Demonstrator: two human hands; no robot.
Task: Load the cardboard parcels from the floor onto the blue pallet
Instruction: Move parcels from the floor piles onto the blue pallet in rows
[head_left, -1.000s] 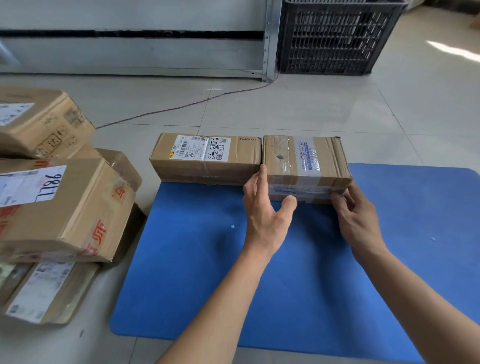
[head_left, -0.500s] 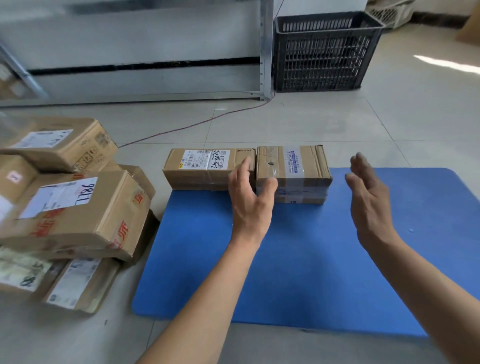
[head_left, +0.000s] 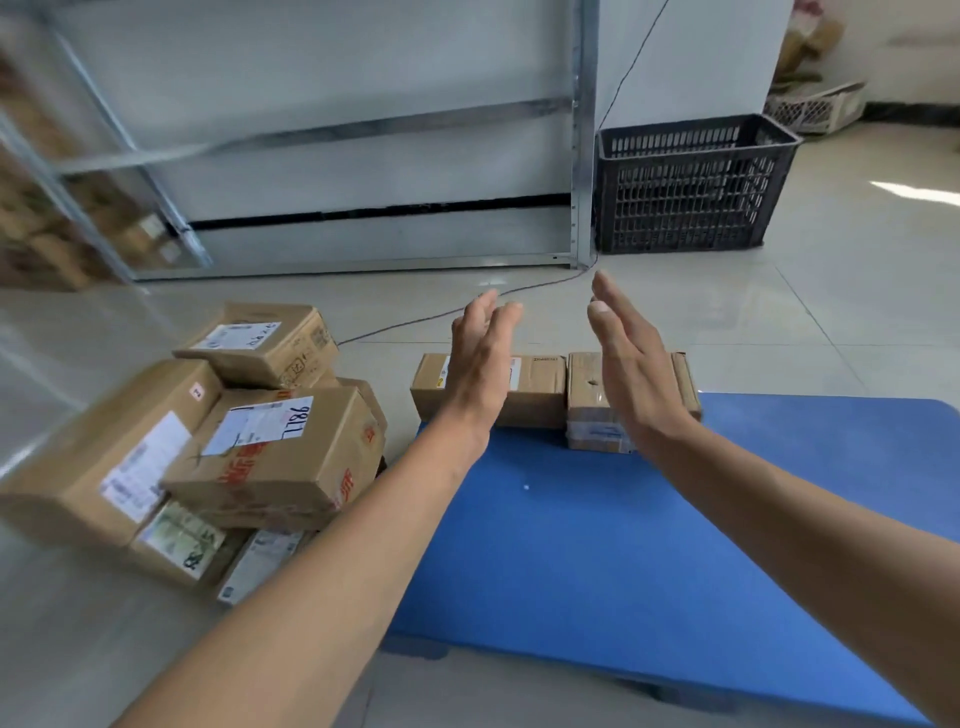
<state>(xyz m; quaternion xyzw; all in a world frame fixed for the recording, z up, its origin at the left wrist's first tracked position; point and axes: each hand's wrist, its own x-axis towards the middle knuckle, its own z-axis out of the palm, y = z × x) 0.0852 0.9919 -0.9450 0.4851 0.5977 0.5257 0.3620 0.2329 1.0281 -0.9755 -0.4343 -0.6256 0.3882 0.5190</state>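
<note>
"7186" handwritten on parcel label (head_left: 270, 423)

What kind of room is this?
Probably a parcel storeroom or small warehouse: labelled cardboard parcels are piled on the tiled floor, with a blue pallet, metal shelving and a black crate.

The tiled floor (head_left: 779, 322) carries the blue pallet (head_left: 649, 545), a heap of cardboard parcels (head_left: 280, 457) and a black crate (head_left: 685, 192).

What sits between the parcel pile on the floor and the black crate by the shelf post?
In the head view, between the pile and the black crate lie bare floor tiles crossed by a thin cable; no parcel sits there.
</note>
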